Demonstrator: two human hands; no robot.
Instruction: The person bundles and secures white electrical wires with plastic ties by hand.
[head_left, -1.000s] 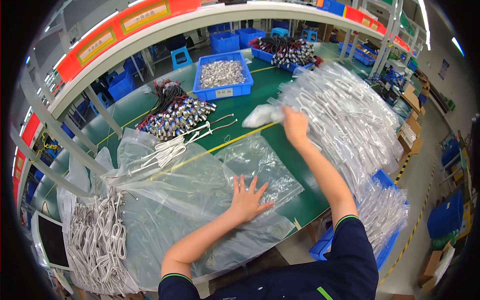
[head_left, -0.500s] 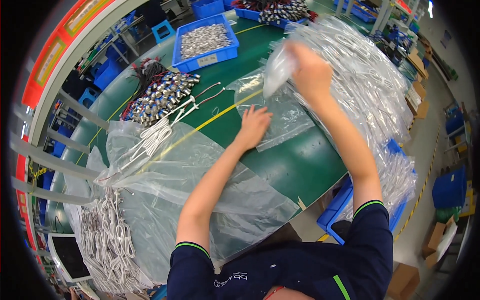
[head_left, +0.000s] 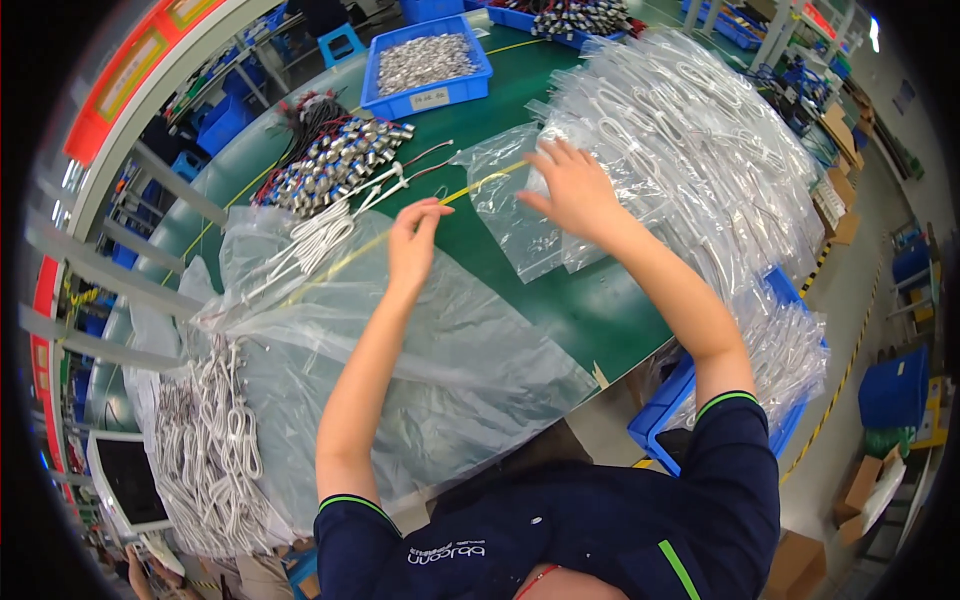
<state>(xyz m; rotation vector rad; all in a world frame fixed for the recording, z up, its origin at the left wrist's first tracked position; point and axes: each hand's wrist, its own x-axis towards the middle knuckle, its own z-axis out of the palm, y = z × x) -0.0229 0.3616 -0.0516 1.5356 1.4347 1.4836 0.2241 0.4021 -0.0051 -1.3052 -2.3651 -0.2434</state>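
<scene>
My right hand has its fingers spread over the near left edge of a pile of clear plastic bags, many with looped white cables inside. Under and beside it lies a flat clear bag on the green table. My left hand is above the table, left of that bag, with its fingers drawn together; whatever may be between them is hidden. Beyond it lies a bundle of white cables with thin red and black leads, next to a heap of silver metal cylinders with dark wires.
A large translucent sheet covers the near table. Several white cables hang at the left. A blue bin of small metal parts stands at the back. More bagged items fill a blue crate below the right edge. Grey rails run along the left.
My right hand has come down and left to the pile, and the bag it held up now lies there. My left hand has lifted off the flat bag and moved left, its fingers closing.
</scene>
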